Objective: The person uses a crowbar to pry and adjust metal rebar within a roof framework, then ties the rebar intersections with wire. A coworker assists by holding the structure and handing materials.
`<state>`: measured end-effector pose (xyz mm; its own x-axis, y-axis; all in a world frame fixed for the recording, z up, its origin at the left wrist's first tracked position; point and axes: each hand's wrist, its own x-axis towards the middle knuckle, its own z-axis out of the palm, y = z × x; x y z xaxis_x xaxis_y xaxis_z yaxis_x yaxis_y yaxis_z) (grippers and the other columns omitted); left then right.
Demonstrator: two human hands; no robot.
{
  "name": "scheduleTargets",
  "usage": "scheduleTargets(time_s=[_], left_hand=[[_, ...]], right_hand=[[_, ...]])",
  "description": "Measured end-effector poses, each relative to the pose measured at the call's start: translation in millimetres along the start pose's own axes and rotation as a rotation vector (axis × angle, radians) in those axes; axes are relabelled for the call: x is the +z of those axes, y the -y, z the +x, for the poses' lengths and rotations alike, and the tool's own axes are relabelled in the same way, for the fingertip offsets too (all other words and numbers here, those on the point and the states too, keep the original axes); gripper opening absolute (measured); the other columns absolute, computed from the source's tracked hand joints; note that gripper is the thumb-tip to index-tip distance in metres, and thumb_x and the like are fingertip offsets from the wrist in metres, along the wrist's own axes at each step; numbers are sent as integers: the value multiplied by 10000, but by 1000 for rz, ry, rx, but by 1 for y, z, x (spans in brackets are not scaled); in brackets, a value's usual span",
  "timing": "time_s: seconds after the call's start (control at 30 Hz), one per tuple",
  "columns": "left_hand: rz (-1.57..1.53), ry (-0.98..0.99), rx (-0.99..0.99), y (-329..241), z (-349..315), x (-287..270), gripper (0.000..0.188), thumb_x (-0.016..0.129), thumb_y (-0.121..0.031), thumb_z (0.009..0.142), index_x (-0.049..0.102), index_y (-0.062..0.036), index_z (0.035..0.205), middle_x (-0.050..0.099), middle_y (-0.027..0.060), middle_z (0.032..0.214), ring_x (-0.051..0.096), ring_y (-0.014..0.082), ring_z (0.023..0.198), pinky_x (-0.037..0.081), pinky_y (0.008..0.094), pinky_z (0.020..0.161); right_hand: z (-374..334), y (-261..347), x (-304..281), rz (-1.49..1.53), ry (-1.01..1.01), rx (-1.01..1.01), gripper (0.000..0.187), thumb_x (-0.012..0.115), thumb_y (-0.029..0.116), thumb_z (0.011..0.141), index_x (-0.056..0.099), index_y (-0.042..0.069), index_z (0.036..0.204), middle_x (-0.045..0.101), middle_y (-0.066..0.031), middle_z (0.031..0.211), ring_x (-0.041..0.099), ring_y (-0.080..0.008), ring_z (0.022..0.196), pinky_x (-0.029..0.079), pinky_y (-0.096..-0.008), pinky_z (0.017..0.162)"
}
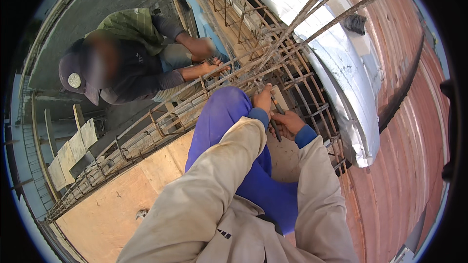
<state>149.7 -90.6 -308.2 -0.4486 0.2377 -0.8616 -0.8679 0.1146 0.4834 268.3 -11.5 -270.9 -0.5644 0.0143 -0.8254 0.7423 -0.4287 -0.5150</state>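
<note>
Just past my raised knee, my left hand (263, 100) is closed close against the steel bars where the rebar cages (261, 63) meet. What its fingers pinch is too small to tell. To its right, my right hand (289, 123) grips a dark, slim-handled tool (276, 129), whose upper part reaches toward the bar junction beside my left fingers. The tool's exact kind does not show. Across the cage, a co-worker's hand (209, 68) works at the same junction with a small dark tool.
Plywood sheets (122, 190) lie below left. Long bars (341, 19) jut out to the upper right. Crumpled silver sheeting (331, 58) borders the cage, with a reddish corrugated roof (395, 180) beyond. A co-worker in a dark cap (73, 70) crouches at left.
</note>
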Motion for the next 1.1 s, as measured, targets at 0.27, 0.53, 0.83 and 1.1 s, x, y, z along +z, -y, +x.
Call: scheduleTargets(time_s=[0.27, 0.53, 0.83, 1.1], left_hand=[[-216, -72, 128, 25, 31, 30, 696, 664, -258, 959, 330, 48, 1488, 679, 206, 986, 690, 323, 713, 561, 403, 610], [8, -104, 138, 23, 30, 9, 371, 658, -196, 950, 568, 33, 1228, 670, 118, 869, 678, 222, 751, 585, 347, 641], [-781, -22, -179, -26, -9, 68, 240, 628, -239, 1000, 575, -87, 821, 603, 60, 737, 594, 215, 662, 533, 354, 559], [-470, -385, -216, -22, 39, 112, 255, 635, -284, 988, 627, -58, 869, 674, 85, 740, 578, 220, 525, 469, 379, 481]], right_hand=[[-26, -35, 30, -1399, -968, -528, 573, 794, 371, 843, 595, -30, 1202, 693, -146, 928, 691, -304, 737, 567, -448, 731], [-39, -7, 3, -827, -444, -117, 423, 741, 330, 906, 620, 0, 1141, 678, -114, 918, 665, -281, 721, 532, -405, 664], [-44, 60, 4, -1902, -1008, -550, 342, 580, 164, 905, 585, 68, 1233, 660, -125, 1035, 664, -296, 994, 516, -460, 801], [-17, 103, -64, -1802, -660, -726, 226, 606, 138, 883, 649, 131, 1105, 697, -123, 987, 691, -310, 972, 547, -431, 816]])
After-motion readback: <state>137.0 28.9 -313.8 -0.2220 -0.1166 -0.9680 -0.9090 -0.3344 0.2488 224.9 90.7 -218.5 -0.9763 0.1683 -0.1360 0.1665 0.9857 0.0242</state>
